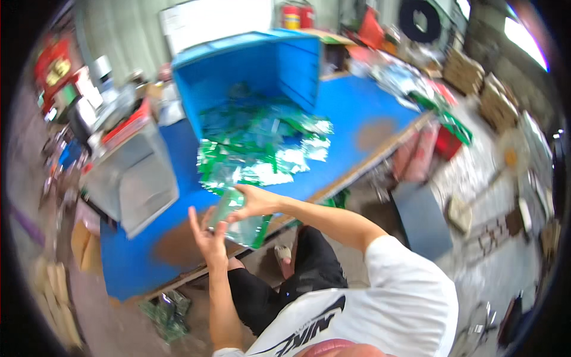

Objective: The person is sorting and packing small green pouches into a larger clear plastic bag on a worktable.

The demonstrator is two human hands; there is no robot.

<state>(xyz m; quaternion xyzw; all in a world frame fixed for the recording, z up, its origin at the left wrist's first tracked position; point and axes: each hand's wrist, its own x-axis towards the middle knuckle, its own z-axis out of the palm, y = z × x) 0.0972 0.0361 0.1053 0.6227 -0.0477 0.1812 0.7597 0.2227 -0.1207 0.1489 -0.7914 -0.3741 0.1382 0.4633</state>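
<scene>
In front of the table edge, my right hand [257, 201] is closed round a flat, clear-green plastic packet [226, 204]. The packet's lower end lies between the thumb and fingers of my left hand [209, 238], whose forefinger sticks out. Just under my right hand is a clear plastic bag [253, 231] with a green edge; whether it is joined to the packet I cannot tell. Beyond my hands, a pile of shiny green-and-clear plastic packets [262, 149] spills from a blue crate [238, 65] tipped on its side. Blur hides finer detail.
A blue-topped table [351, 143] carries the crate. On its left stands a grey open bin [146, 184]. Plastic bags [395, 80] are heaped at the far right end. A dark stool [419, 220] is at my right; green plastic [168, 315] lies on the floor.
</scene>
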